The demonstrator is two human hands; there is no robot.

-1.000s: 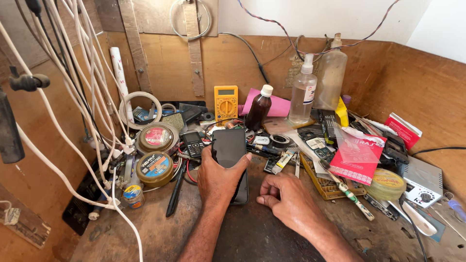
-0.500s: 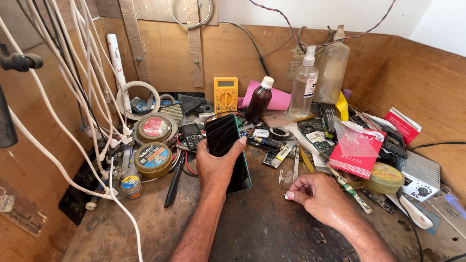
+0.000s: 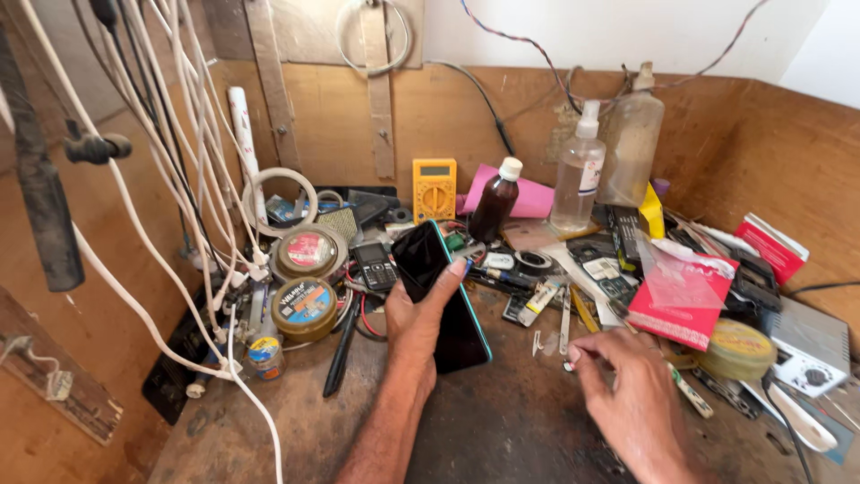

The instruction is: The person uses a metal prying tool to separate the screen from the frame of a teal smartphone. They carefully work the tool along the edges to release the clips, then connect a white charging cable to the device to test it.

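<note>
Left hand (image 3: 414, 324) gripping a dark phone (image 3: 441, 294) tilted over the workbench (image 3: 502, 430), right hand (image 3: 632, 403) hovering near tweezers (image 3: 564, 321), bottles (image 3: 578, 170) and yellow multimeter (image 3: 434, 189) behind

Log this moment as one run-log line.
left hand: holds smartphone, tilted | right hand: empty, over workbench, near tweezers | clutter behind

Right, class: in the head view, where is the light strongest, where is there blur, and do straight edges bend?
Head view: daylight is brightest on the white wall at top; the right hand is slightly motion-blurred, the left hand and dark phone sharper; the white cables at the left edge bow, suggesting wide-angle distortion.
</note>
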